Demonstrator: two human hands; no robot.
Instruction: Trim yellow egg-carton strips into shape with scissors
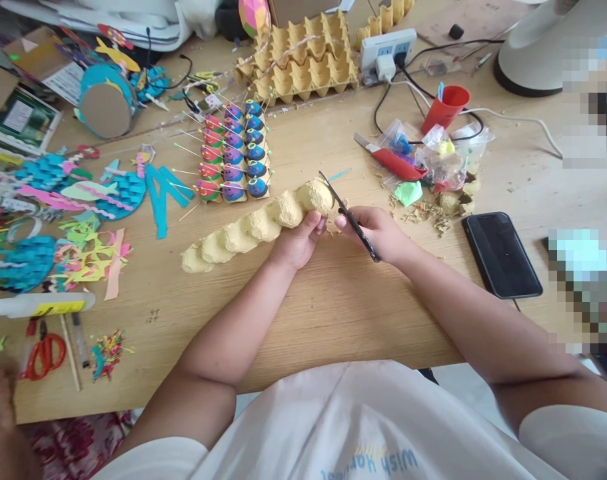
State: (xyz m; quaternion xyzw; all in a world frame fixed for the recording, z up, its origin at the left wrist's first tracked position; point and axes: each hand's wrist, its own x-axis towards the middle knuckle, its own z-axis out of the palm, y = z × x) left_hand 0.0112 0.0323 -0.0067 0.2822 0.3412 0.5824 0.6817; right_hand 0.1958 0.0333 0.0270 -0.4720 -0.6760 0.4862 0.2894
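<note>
My left hand [302,239] grips a strip of yellowish egg carton [263,225] near its right end, with the rounded cups facing up. The strip slants from lower left to upper right above the table. In my right hand [376,233] is a pair of dark scissors [353,223], their blades at the edge of the strip's last cup. Whether the blades are closed on the cardboard I cannot tell. Small trimmings lie on the table around the right hand.
Painted carton cups with pins [233,153] stand beyond the strip. Larger egg trays [303,57] and a power strip [388,50] lie at the back. To the right are a red utility knife [398,163], a red cup [446,107] and a phone [502,255]. Orange scissors [46,353] lie left.
</note>
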